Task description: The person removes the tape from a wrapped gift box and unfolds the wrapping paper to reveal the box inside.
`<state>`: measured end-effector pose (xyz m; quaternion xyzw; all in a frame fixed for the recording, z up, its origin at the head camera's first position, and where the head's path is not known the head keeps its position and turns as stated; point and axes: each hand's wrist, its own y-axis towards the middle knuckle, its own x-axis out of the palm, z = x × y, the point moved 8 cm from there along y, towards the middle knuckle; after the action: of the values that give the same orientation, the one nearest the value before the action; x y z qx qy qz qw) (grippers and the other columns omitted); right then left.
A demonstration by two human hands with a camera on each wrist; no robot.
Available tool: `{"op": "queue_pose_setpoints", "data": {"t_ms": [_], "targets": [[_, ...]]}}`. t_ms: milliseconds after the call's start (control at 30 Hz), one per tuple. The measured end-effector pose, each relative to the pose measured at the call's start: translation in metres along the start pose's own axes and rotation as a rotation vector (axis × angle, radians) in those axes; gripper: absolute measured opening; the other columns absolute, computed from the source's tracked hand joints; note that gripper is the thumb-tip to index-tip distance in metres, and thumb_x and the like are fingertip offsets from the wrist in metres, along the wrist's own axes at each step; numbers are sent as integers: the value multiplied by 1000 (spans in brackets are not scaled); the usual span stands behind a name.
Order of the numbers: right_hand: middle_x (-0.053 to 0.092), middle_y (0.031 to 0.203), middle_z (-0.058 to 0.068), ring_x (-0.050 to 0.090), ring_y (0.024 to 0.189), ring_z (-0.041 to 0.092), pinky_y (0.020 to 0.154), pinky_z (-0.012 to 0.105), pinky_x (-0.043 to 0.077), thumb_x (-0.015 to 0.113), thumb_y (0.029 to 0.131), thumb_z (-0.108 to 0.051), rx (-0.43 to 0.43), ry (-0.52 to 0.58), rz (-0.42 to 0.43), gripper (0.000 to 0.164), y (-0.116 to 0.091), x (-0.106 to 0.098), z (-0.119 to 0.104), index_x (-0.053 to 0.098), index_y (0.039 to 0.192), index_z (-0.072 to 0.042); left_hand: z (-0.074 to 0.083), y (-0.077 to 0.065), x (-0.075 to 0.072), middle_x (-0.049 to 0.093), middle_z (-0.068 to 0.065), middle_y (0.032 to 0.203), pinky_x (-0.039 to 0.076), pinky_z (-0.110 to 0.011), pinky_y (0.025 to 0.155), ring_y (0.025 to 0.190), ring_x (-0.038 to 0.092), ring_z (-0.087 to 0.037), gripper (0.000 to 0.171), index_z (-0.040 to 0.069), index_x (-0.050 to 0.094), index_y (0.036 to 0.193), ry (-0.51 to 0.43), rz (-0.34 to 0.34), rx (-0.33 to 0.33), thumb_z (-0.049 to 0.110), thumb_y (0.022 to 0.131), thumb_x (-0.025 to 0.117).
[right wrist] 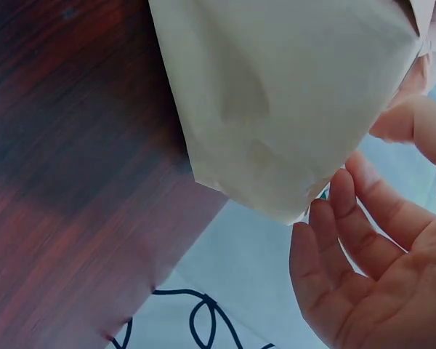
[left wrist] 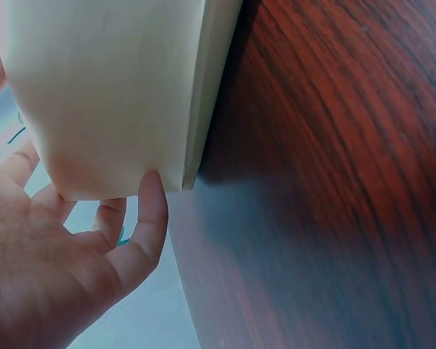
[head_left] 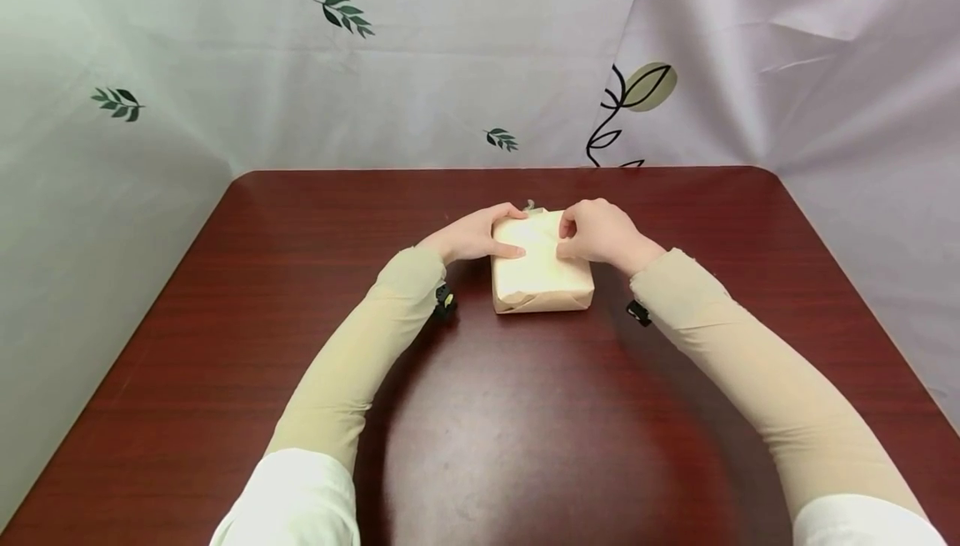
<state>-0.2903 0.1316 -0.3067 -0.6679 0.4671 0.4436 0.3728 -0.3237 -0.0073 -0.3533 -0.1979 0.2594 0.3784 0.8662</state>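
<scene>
A box-shaped package (head_left: 536,275) wrapped in cream paper lies on the table, its folded paper end facing me. My left hand (head_left: 468,236) grips it at the far left corner, thumb over the top and fingers round the side. At the right edge of the top, my right hand (head_left: 603,233) holds the package with bent fingers and thumb close together. In the right wrist view those fingers (right wrist: 341,193) lie along the paper's edge. A small pale scrap (head_left: 531,207) sticks up behind the far edge, between the hands.
The dark red wooden table (head_left: 300,279) has rounded far corners. A white curtain (head_left: 420,71) with leaf prints hangs behind it and along both sides. Small black wrist cameras (head_left: 446,302) sit at the cuffs, low over the tabletop.
</scene>
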Motion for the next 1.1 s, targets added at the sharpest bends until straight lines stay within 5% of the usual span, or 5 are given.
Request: {"op": "queue_pose_setpoints", "data": {"t_ms": [600, 833, 1100], "targets": [[62, 76, 7, 53, 70, 23, 64, 34, 42, 57, 75, -5, -121, -12, 145, 11, -4, -2, 0, 67, 78, -6, 1, 4, -2, 50, -7, 131, 38, -29, 97, 113, 46, -18, 59, 11, 49, 133, -3, 8, 20, 22, 81, 75], [60, 76, 8, 53, 71, 21, 65, 31, 42, 65, 80, -14, -185, 48, 112, 10, -3, -1, 0, 67, 81, -4, 1, 1, -2, 48, -6, 136, 35, -32, 103, 119, 44, -18, 60, 11, 47, 136, 46, 10, 35, 24, 83, 73], [59, 75, 5, 50, 70, 20, 66, 31, 40, 59, 80, -8, -169, 9, 105, 9, -3, 4, -1, 68, 80, -6, 2, -3, 1, 41, -6, 144, 31, -35, 108, 127, 39, -19, 63, 15, 43, 142, 140, -9, 55, 30, 86, 69]]}}
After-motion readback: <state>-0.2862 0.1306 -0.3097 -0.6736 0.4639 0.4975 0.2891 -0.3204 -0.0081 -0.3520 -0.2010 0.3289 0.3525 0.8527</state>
